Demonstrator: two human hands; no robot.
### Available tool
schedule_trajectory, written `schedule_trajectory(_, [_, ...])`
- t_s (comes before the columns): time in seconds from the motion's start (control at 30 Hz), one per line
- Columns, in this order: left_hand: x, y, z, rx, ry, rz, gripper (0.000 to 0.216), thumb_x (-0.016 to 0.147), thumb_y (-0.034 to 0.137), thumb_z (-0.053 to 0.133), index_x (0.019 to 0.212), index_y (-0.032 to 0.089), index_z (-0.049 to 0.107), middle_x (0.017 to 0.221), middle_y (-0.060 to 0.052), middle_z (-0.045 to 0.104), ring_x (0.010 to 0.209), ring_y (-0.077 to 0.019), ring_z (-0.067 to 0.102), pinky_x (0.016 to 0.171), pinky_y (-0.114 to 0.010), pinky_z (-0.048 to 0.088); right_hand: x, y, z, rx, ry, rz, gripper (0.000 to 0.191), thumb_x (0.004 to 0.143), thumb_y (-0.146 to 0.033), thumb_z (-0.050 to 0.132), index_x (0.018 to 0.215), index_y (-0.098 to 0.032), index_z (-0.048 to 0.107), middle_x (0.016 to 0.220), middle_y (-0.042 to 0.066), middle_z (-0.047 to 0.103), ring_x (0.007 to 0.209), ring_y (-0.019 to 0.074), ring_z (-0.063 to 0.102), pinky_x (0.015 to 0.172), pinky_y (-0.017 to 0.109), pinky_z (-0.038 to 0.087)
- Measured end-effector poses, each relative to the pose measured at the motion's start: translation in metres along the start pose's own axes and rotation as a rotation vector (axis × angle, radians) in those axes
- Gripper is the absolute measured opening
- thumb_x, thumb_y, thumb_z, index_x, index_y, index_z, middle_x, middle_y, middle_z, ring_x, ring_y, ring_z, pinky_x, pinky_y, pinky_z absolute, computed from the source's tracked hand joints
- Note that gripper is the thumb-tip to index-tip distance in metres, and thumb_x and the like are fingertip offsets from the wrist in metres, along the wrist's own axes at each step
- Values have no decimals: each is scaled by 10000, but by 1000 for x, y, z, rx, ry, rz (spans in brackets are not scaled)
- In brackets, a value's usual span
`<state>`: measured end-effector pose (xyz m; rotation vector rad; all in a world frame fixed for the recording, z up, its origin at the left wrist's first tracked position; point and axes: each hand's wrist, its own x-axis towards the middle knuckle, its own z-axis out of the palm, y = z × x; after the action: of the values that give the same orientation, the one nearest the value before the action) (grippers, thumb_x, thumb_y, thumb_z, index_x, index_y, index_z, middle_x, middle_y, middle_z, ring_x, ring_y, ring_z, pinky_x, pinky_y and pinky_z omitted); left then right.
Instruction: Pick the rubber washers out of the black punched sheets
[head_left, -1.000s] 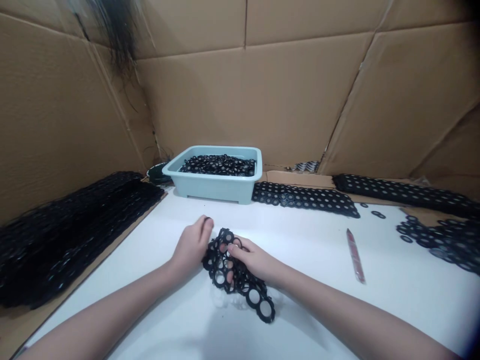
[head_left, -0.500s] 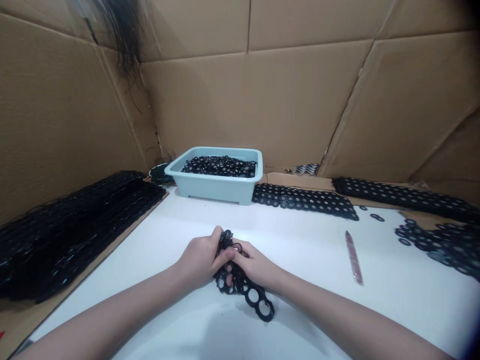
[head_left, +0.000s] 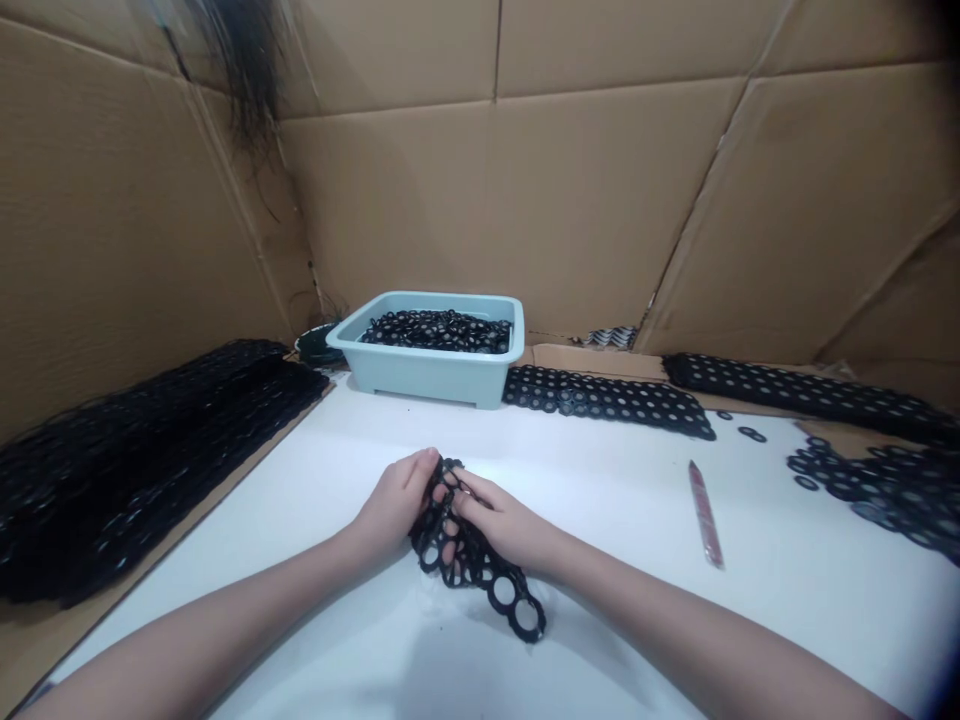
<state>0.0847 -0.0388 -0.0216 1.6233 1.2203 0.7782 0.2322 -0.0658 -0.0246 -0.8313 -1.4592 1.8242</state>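
Note:
A bunched piece of black mesh made of joined rings (head_left: 466,560) hangs between my two hands, just over the white table (head_left: 360,640). My left hand (head_left: 401,500) is closed on its upper left edge, thumb at the top. My right hand (head_left: 502,520) pinches the upper right part between thumb and fingers. Several left fingertips show through the ring holes from behind. Two larger rings (head_left: 516,605) dangle at the lower right end of the piece. The folds hide part of the fingers.
A pale blue basin (head_left: 427,375) full of black rings stands at the back. Flat ring mesh (head_left: 607,398) lies beside it. Loose rings (head_left: 885,485) and a red-handled pointed tool (head_left: 705,515) lie right. Black strands (head_left: 150,460) are heaped left. Cardboard walls (head_left: 585,200) enclose the table.
My hands have parted slightly at the top, and the ring mesh between them is spread wider. My left hand has shifted a little left, its thumb moving up off the middle.

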Motion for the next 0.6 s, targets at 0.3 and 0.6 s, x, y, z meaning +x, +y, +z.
schedule_trajectory(0.3, [17,-7,-27,-22,261,60,417,835,473,219,597,177,391,403,53,348,383,-82,307,400,-206,238,0,2,-1,-32,29,48,167,772,-106,351,884,-179,452,789,8,547,609,106,540,603,286,451])
schedule_trajectory(0.6, [-8,12,-7,416,44,188,321,857,411,240,651,203,373,465,45,483,476,-126,468,506,-233,305,3,3,-6,-43,-86,-94,251,710,-34,387,908,-172,453,826,5,558,667,98,537,718,296,429])
